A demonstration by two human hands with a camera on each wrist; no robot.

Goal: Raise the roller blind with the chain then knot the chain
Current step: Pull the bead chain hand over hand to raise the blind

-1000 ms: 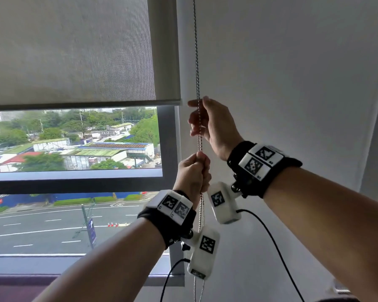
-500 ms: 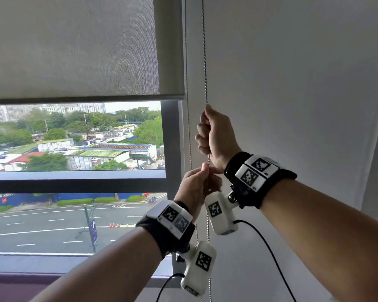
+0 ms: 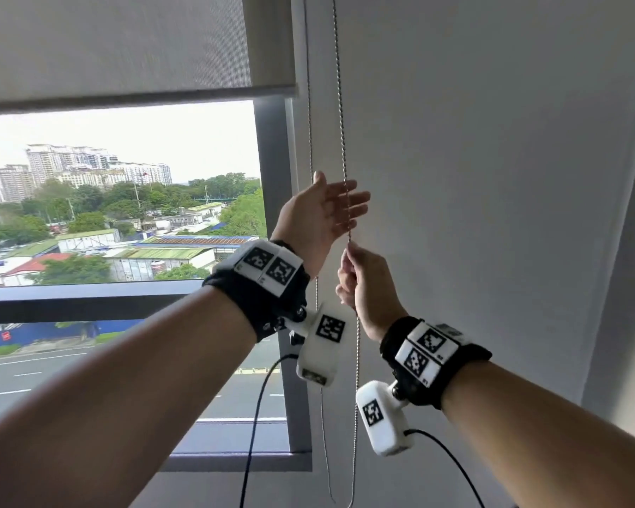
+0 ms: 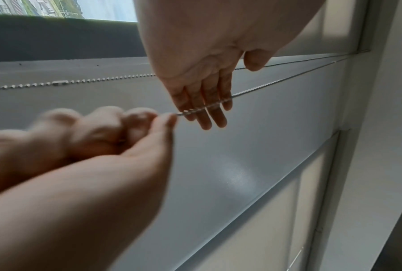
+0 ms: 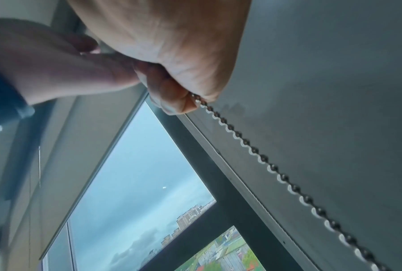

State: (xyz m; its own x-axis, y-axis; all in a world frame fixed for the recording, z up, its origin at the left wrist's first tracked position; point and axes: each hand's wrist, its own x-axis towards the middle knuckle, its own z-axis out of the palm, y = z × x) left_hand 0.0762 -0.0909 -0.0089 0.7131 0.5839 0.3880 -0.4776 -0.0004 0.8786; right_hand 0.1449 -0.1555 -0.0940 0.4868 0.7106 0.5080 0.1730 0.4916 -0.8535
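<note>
At the right edge of the window, in the head view, the roller blind hangs partly raised, its bottom bar well above the window's crossbar, with the window frame showing below it and the city beyond. The bead chain drops in two strands beside the frame against the pale wall. The right hand sits lower, fingers curled into a fist round the nearer strand, thumb and forefinger nipping it at the top of the fist. The left hand is just above it, fingers straight and spread, palm turned towards the chain, which crosses in front of the fingers; nothing is clamped in it. Both wrists wear black bands carrying white marker blocks. From the left wrist, the left hand shows its flat palm with fingers extended, one strand of the chain passing behind the palm and the other lying across the fingertips, running straight into the pinch of the blurred right hand. From the right wrist, the right hand is closed tight, the chain emerging from between thumb and finger and stretching away taut along the wall.
</note>
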